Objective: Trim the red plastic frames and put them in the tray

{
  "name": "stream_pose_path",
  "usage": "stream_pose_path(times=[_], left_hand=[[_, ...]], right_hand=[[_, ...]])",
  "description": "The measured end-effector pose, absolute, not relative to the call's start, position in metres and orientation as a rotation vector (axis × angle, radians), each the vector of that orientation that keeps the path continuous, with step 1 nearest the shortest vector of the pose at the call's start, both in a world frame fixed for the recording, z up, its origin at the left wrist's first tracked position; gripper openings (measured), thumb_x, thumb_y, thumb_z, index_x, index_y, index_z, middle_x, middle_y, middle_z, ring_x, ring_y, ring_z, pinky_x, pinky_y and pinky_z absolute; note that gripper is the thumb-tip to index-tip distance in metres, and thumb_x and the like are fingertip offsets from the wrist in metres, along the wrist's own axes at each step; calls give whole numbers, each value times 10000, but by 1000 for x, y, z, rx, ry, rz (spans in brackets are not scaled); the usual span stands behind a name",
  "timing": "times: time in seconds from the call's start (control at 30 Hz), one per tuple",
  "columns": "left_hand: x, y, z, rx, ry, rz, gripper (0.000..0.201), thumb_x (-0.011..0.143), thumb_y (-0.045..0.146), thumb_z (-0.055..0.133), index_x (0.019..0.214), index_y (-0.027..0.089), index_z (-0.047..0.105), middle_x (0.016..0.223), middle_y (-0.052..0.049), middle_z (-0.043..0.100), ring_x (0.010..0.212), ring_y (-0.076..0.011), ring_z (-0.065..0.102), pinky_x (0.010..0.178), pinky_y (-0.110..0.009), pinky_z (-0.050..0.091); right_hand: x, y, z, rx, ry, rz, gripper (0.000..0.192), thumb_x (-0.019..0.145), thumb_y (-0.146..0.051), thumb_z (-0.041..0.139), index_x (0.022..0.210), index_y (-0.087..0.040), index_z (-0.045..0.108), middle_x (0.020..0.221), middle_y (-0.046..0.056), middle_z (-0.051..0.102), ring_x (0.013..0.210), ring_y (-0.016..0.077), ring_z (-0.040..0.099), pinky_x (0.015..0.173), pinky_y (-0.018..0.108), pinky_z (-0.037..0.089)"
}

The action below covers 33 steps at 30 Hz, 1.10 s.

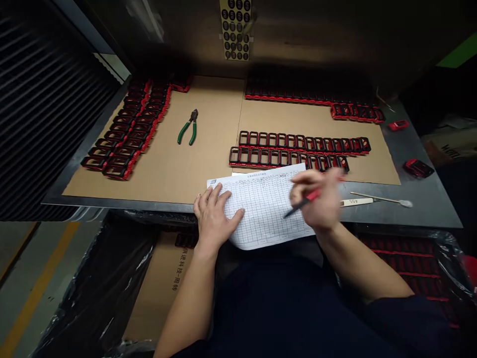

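A printed form with a grid [261, 214] lies at the front edge of the bench, its lower edge hanging over. Flat on its left side rests my left hand [215, 214], fingers spread. Above the right part of the sheet, my right hand [320, 199] grips a red and black pen [301, 204] whose dark end points down and left at the paper. The right hand is blurred, and I cannot tell whether the pen touches the sheet. Just behind the paper stand two rows of black and red frame-shaped parts [279, 157].
Green-handled cutting pliers [188, 130] lie on the cardboard [212, 109]. More parts line the left [122, 134] and back [290, 94]. Right of my hand are a white-handled tool marked A55 [357, 202] and a swab-like stick [383, 199]. Plastic-lined boxes [413, 268] stand below the bench.
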<state>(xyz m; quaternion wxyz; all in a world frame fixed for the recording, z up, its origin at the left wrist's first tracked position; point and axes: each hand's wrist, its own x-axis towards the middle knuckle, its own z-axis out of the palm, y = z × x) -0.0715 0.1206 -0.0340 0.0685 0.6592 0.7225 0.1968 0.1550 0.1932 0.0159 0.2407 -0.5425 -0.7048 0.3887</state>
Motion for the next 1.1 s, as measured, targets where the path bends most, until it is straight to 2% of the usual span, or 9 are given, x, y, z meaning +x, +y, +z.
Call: stream_pose_path(times=[0.07, 0.1, 0.17, 0.23, 0.3, 0.47, 0.67, 0.9, 1.1], left_hand=[[-71, 120, -34, 1993, 2178, 602, 490, 806, 499, 677, 1203, 214, 656, 1503, -131, 538, 1425, -388, 404, 1209, -590, 209], [-71, 120, -34, 1999, 2176, 607, 482, 810, 500, 674, 1197, 213, 658, 1499, -133, 541, 1419, -391, 409, 1204, -593, 214], [-72, 120, -34, 2012, 2169, 623, 469, 822, 505, 664, 1187, 211, 658, 1493, -137, 546, 1410, -394, 417, 1193, -598, 223], [-72, 119, -34, 2025, 2160, 643, 468, 827, 511, 662, 1185, 209, 654, 1490, -140, 549, 1406, -396, 422, 1187, -599, 228], [-73, 119, -36, 2028, 2153, 661, 492, 821, 517, 671, 1200, 204, 638, 1487, -145, 552, 1404, -396, 423, 1187, -597, 225], [-73, 119, -40, 2003, 2162, 700, 577, 796, 528, 695, 1250, 191, 581, 1501, -155, 535, 1416, -389, 414, 1194, -577, 220], [-72, 119, -42, 2008, 2193, 739, 590, 774, 527, 708, 1220, 162, 583, 1533, -207, 474, 1435, -397, 395, 1187, -565, 233], [-69, 121, -47, 2008, 2256, 803, 478, 834, 504, 641, 1183, 180, 593, 1494, -196, 520, 1412, -386, 426, 1170, -553, 240], [-68, 122, -48, 2015, 2289, 796, 496, 812, 497, 665, 1181, 176, 578, 1486, -198, 530, 1403, -390, 433, 1159, -545, 254]], right_hand=[[152, 201, 4, -1455, -1554, 1245, 878, 912, -858, 120, 902, -178, 675, 507, 14, 531, 419, 166, 540, 407, 278, 459], [152, 204, -2, -1414, -1331, 1341, 883, 866, -906, 153, 842, -183, 659, 467, 2, 501, 389, 159, 515, 388, 271, 438], [153, 209, -13, -1318, -1026, 1483, 761, 761, -929, 454, 797, -191, 636, 499, 3, 560, 430, 157, 557, 421, 263, 465], [156, 209, -20, -1274, -1026, 1523, 586, 662, -751, 769, 794, -199, 624, 584, 4, 637, 513, 159, 612, 493, 260, 509], [160, 207, -23, -1270, -1146, 1474, 450, 656, -545, 873, 759, -205, 596, 584, -20, 633, 512, 140, 591, 508, 246, 495], [163, 193, -22, -1328, -1417, 1293, 210, 826, -411, 734, 837, -220, 647, 606, -36, 609, 531, 137, 568, 539, 262, 475], [159, 183, -17, -1348, -1681, 1042, 195, 838, -405, 684, 786, -219, 709, 774, 32, 719, 731, 199, 662, 709, 322, 521], [157, 185, -20, -1414, -1569, 963, 141, 773, -354, 626, 768, -217, 657, 673, 13, 660, 624, 183, 604, 591, 293, 487], [157, 185, -19, -1448, -1606, 1019, 221, 806, -417, 637, 719, -217, 677, 709, 33, 685, 671, 202, 625, 620, 307, 493]])
